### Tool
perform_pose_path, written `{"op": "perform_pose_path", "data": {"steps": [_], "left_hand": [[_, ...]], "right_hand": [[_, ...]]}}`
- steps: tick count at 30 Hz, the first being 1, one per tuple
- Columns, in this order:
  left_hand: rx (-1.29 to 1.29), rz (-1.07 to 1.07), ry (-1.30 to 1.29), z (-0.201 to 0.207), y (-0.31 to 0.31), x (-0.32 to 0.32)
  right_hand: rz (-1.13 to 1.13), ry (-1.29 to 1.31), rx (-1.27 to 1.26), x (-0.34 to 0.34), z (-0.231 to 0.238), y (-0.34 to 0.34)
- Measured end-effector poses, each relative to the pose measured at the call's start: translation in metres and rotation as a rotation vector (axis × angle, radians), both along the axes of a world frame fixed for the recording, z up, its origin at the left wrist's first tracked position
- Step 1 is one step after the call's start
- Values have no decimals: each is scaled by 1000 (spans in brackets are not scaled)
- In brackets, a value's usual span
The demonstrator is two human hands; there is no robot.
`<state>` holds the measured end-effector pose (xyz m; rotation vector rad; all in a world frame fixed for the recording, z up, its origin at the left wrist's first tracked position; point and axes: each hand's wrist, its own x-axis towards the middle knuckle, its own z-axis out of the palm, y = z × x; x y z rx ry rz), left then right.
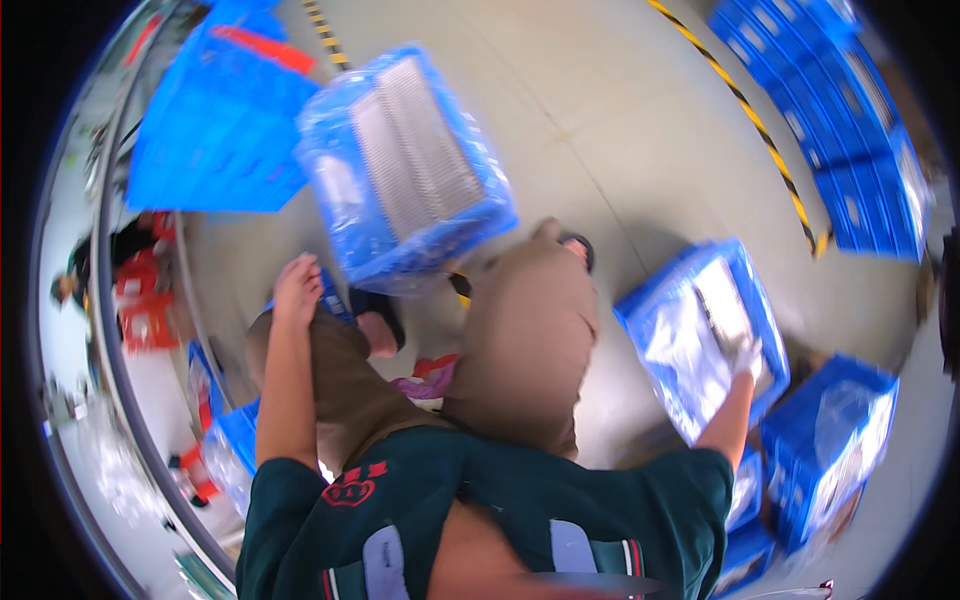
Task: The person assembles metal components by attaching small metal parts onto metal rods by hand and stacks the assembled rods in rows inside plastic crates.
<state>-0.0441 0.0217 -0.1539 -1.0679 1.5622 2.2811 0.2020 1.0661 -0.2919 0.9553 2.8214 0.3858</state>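
My right hand (746, 357), in a white glove, reaches into a blue crate (765, 305) on my right. It is at the near end of a row of thin, pale parts (722, 300) that stand in clear plastic film (675, 345). Its fingers are too small and blurred to show a grip. My bare left hand (297, 290) is raised above my left knee, fingers curled together, with nothing visible in them. Beyond it stands another film-lined blue crate (365, 265), holding a long row of closely packed, thin, light-grey parts (415, 150).
Stacked blue crates (220, 120) rise at the far left, and more blue crates (865, 200) stand at the far right behind yellow-black floor tape (765, 140). Another film-covered crate (820, 440) is at my right side. A grey rail (105, 250) runs along the left; a person (70, 287) is beyond it.
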Motion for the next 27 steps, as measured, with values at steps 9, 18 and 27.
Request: {"op": "perform_pose_path", "data": {"steps": [9,18,27], "left_hand": [[-173,62,178,110,-9,47],[-15,106,338,132,-21,68],[169,88,589,169,-33,49]], "right_hand": [[-720,726,-1372,-171,84,-373],[86,361,-1876,-291,288,-627],[701,-59,-1712,-314,345,-856]]}}
